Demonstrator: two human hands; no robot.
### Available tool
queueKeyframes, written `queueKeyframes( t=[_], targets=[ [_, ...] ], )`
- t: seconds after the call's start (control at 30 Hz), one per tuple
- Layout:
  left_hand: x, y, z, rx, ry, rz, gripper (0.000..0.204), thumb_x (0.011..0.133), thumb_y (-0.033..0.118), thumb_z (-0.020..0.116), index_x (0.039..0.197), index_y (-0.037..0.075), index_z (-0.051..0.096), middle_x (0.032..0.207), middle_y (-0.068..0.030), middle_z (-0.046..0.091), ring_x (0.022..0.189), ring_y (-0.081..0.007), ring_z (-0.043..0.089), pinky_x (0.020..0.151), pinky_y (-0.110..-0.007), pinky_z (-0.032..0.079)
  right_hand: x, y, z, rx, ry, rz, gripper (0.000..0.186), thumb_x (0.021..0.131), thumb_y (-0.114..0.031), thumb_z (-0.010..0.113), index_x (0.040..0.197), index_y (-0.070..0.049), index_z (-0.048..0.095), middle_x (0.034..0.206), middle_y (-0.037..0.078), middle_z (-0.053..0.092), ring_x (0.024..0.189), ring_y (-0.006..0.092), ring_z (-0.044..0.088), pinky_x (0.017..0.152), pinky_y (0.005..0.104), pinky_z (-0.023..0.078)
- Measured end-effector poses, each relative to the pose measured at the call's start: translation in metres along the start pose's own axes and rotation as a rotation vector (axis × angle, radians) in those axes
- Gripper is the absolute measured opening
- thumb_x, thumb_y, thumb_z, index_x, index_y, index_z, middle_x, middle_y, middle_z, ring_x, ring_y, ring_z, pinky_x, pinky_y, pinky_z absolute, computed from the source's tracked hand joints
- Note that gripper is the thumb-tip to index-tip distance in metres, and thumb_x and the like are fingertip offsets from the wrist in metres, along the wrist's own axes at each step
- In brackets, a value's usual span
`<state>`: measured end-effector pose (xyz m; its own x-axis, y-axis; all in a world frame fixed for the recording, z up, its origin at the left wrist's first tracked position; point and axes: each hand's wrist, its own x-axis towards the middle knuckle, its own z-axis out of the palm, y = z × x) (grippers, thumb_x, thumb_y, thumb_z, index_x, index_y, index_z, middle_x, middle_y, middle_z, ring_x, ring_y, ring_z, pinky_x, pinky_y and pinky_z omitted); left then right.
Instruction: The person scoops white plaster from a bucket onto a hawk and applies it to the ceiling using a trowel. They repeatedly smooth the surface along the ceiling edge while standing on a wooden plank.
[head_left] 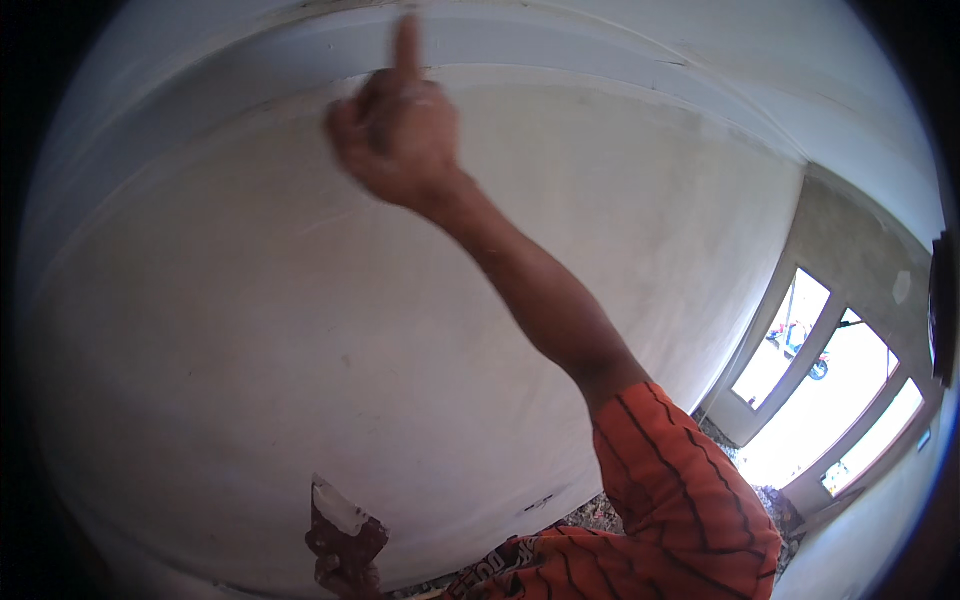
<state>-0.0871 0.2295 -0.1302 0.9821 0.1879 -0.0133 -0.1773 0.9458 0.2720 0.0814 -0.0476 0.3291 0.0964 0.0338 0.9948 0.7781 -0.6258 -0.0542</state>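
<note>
Scraper-like tool [338, 508], pale at its flat upper end, sits far below the cornice band [500, 42], in front of the wall [500, 330]. The left hand [345, 573] appears closed around its lower part, though dark colouring and blur there make the exact grip uncertain. I would judge it light and stiff, hardly fragile, perhaps slippery if smeared; the lower end looks the better hold, leaving the flat end free. The right hand [405, 125] is raised at the cornice band, index finger pointing up, other fingers curled; I cannot tell if it encloses anything. Below the cornice band, the wall gives broad, flat room for moving; beyond the band's right end, the window frame [838, 318] brings harder edges.
</note>
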Motion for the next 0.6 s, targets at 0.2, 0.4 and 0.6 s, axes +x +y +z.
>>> queueKeyframes(
  t=[0.2, 0.4, 0.6],
  targets=[
    [-0.018, -0.016, 0.088, 0.134, 0.198, 0.151, 0.033, 0.071, 0.015, 0.053, 0.101, 0.002, 0.055, 0.094, -0.0063, 0.061, 0.075, -0.0137, 0.062, 0.058, -0.026, 0.056, 0.027, 0.107, -0.174, 0.672, 0.534, 0.345, 0.023, 0.081, -0.014, 0.051, 0.1, 0.001, 0.052, 0.07, 0.006, 0.053, 0.05, 0.0133, 0.046, 0.048, 0.031, 0.044],
    [-0.018, 0.002, 0.095, 0.024, -0.141, 0.01, 0.037, 0.064, 0.011, 0.05, 0.099, 0.004, 0.057, 0.09, -0.005, 0.061, 0.065, -0.0132, 0.06, 0.046, -0.024, 0.052, 0.095, 0.083, -0.225, 0.696, 0.409, 0.471, 0.009, 0.078, -0.016, 0.055, 0.08, -0.007, 0.052, 0.064, 0.002, 0.049, 0.05, 0.013, 0.044, 0.05, 0.0309, 0.042],
    [-0.017, 0.021, 0.055, 0.049, -0.134, -0.092, 0.043, 0.059, 0.013, 0.051, 0.101, 0.005, 0.057, 0.091, -0.0035, 0.061, 0.064, -0.0142, 0.062, 0.044, -0.023, 0.052, 0.093, 0.01, -0.043, 0.772, 0.205, 0.198, 0.034, 0.084, -0.034, 0.057, 0.08, -0.001, 0.051, 0.066, 0.011, 0.054, 0.051, 0.0214, 0.05, 0.047, 0.0349, 0.043]
  ],
)
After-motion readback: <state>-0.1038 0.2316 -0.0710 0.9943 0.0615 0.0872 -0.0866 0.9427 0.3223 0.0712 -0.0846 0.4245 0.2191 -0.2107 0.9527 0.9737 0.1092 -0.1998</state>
